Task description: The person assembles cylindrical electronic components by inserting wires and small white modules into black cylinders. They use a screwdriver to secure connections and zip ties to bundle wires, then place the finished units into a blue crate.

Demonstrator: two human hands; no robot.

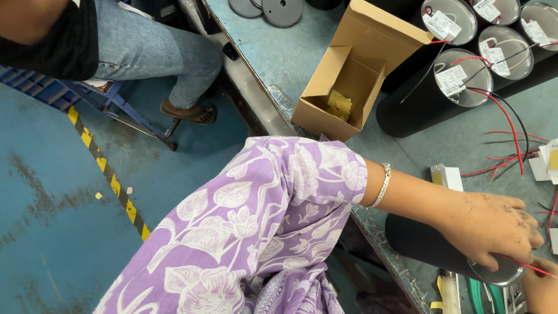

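Gripping: left hand (488, 229) lies closed over the rim of the black cylinder (433, 244) lying at the bench edge, fingertips pinching a red wire (537, 268) at its silver end.
Right hand: right hand (542, 291) shows only at the lower right corner; whether it is apart or clamped I cannot tell.
Advice: steady the cylinder with the palm and keep the wire taut near the cap, I judge.
Bench: teal workbench (273, 52), worn, carrying an open cardboard box (343, 87), then 4 upright black cylinders (465, 75) with red and black leads.
Room: blue floor (52, 221) with striped tape (107, 174); another person's jeans leg (157, 52).
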